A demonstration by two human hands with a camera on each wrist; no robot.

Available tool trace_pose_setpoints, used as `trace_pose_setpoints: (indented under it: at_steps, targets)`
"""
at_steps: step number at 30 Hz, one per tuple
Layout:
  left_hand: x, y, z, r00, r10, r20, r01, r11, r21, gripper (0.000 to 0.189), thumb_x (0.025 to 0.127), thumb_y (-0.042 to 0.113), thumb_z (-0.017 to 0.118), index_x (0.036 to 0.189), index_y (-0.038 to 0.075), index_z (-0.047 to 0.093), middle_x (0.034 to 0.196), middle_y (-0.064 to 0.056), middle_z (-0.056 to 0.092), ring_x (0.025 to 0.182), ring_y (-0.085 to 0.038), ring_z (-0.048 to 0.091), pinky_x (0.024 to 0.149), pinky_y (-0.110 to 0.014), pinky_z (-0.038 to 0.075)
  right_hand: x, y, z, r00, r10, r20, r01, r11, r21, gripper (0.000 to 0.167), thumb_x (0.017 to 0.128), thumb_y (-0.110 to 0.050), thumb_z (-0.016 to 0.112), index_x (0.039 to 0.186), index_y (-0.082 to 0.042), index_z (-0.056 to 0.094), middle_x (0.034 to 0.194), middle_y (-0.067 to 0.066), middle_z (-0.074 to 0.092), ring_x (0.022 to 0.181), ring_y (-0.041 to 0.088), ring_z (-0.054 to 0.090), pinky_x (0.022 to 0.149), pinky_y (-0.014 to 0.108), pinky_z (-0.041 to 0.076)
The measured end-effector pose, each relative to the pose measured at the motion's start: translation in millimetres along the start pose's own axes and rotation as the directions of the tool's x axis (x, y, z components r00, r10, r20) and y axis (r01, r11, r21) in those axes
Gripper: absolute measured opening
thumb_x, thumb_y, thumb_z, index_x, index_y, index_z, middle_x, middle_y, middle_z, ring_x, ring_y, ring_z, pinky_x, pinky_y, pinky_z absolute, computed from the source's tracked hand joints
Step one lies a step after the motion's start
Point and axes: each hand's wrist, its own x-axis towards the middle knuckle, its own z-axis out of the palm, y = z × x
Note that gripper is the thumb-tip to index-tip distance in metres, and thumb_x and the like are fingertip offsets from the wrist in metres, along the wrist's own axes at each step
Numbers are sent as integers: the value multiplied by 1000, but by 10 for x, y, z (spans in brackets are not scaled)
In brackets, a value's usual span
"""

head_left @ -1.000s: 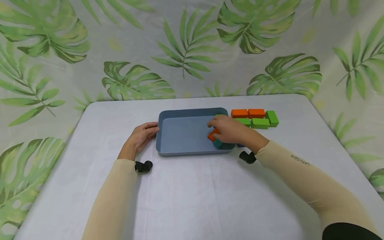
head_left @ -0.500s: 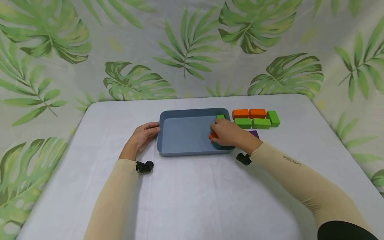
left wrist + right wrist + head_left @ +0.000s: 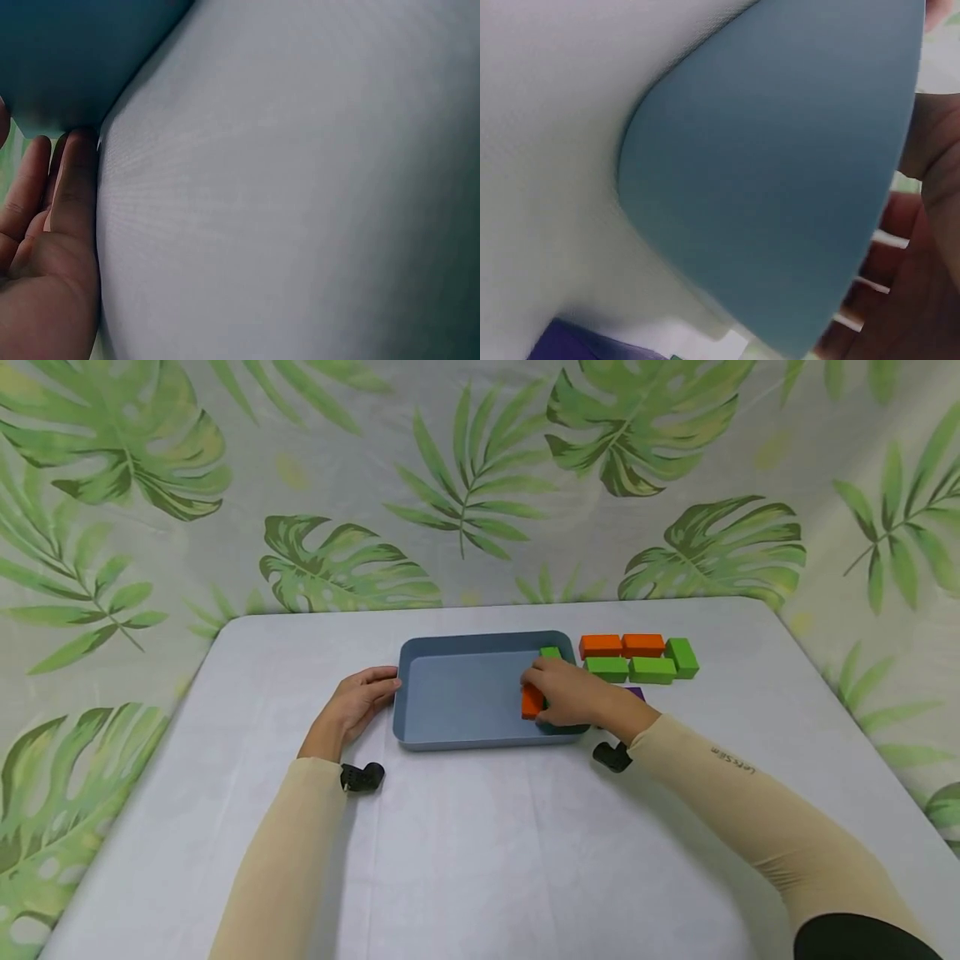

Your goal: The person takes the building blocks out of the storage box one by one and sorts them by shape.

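Observation:
A grey-blue rectangular tray [image 3: 461,693] lies on the table. My left hand [image 3: 363,700] is at its left end; in the left wrist view the straight fingers [image 3: 75,180] touch the tray's outer wall. Inside the right end, my right hand [image 3: 573,693] holds an orange block [image 3: 532,702] between thumb and fingers. A green block [image 3: 550,652] sits in the tray's far right corner. Part of a teal block [image 3: 558,727] shows beneath the right hand, mostly hidden. The right wrist view shows the hand's fingers [image 3: 885,262] behind the tray wall, with the block hidden.
Right of the tray stand two orange blocks [image 3: 622,646] in a row, with several green blocks [image 3: 651,670] in front and beside them. A purple block [image 3: 636,692] lies partly hidden behind the right wrist. A leaf-patterned cloth [image 3: 480,485] hangs behind the white table.
My right hand has closed on the orange block inside the tray and turned it, so more of it shows now. The left hand has stayed at the tray's left end.

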Motion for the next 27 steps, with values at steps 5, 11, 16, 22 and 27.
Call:
trace_pose_setpoints:
  at_steps: [5,11,16,22,27]
  targets:
    - [-2,15,0,1000,7,4,-7,1000,-2,53,100,11,58,149,2,40,154,-15,41,141,-22,42,122,-33,35,54,15,36,1000,-9,27,7,998,55,54,83,-20,81,129,-4,57,120,13,59,107,28,56,97,42,53]
    - [2,17,-8,1000,1,9,-1,1000,4,54,100,12,58,149,2,40,155,-16,41,141,-21,42,122,-33,34,97,3,70,999,-30,33,28,998,63,61,84,-17,80,136,0,52,129,16,58,117,31,54,106,44,50]
    - [5,15,0,1000,3,5,-3,1000,2,53,99,11,58,149,2,41,153,-15,42,140,-21,44,122,-34,35,107,-13,44,999,-23,26,20,996,91,67,84,-15,78,142,3,48,140,20,53,126,34,51,112,46,46]
    - [7,13,4,1000,1,5,-1,1000,-1,53,99,11,59,148,2,42,153,-15,43,139,-21,44,122,-34,34,91,3,-48,1000,-11,-28,15,986,165,64,83,-12,77,140,-2,50,134,15,54,116,28,54,105,44,50]
    - [1,1,-3,1000,-8,0,8,1000,-7,53,99,11,59,149,3,41,154,-14,42,142,-22,42,122,-34,34,29,25,-125,996,-24,-87,44,971,236,66,83,-10,78,141,-2,49,135,14,55,122,29,52,107,46,49]
